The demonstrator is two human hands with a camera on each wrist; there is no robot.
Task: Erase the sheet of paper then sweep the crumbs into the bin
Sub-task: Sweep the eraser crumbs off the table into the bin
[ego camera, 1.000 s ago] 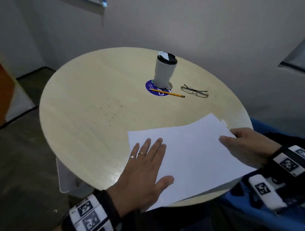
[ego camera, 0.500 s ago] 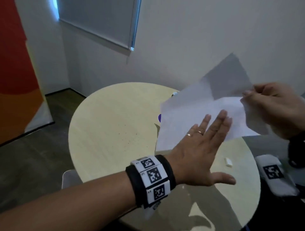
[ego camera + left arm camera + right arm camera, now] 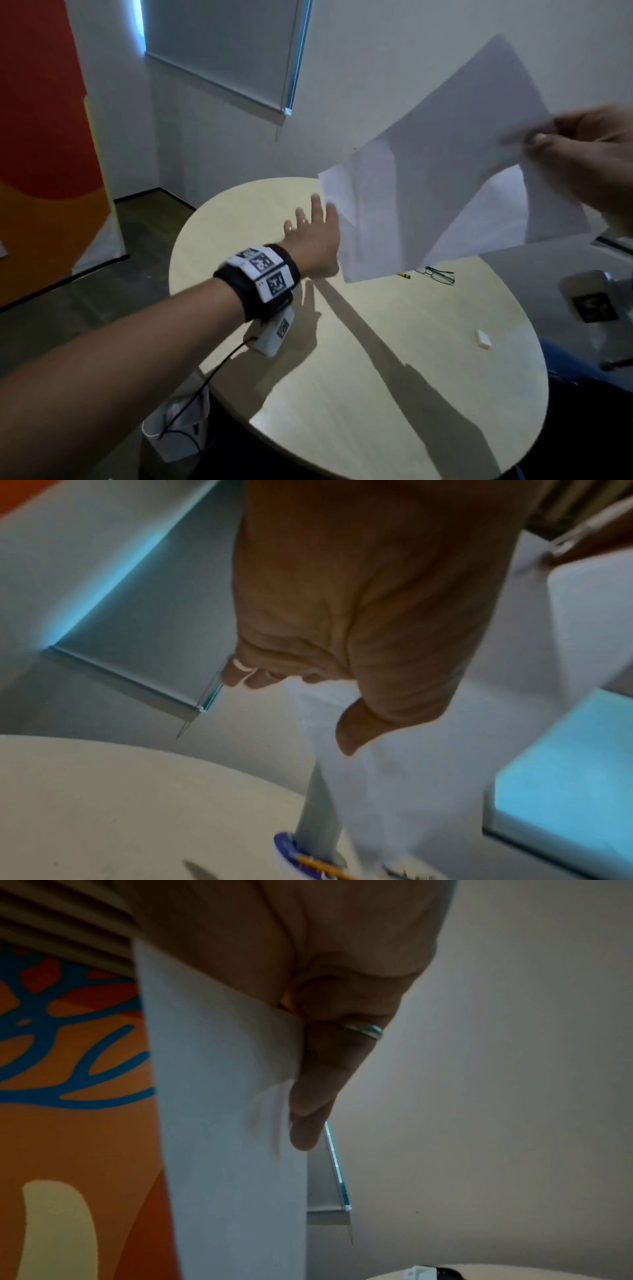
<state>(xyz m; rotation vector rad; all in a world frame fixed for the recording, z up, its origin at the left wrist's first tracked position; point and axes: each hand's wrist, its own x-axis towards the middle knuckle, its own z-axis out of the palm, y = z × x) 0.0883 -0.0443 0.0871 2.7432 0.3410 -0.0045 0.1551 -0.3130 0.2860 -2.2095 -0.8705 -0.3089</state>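
A white bin (image 3: 178,435) stands on the floor under the bench's (image 3: 342,394) left edge. Above the bench the left hand (image 3: 313,240) reaches forward, fingers straight and spread, its far side hidden behind the paper's (image 3: 445,178) lower left corner; whether it touches the sheet I cannot tell. The paper hangs in the air over the bench, tilted and bent, its shadow falling across the wood. Just below its lower edge lie a pencil (image 3: 404,275) and glasses (image 3: 440,275), close together on the far side of the bench. Further right, near the bench's right rim, sits a small white eraser (image 3: 483,339), well apart from them. At the far right the right hand (image 3: 589,161) pinches the paper's right edge between thumb and fingers (image 3: 308,1096), holding it up.
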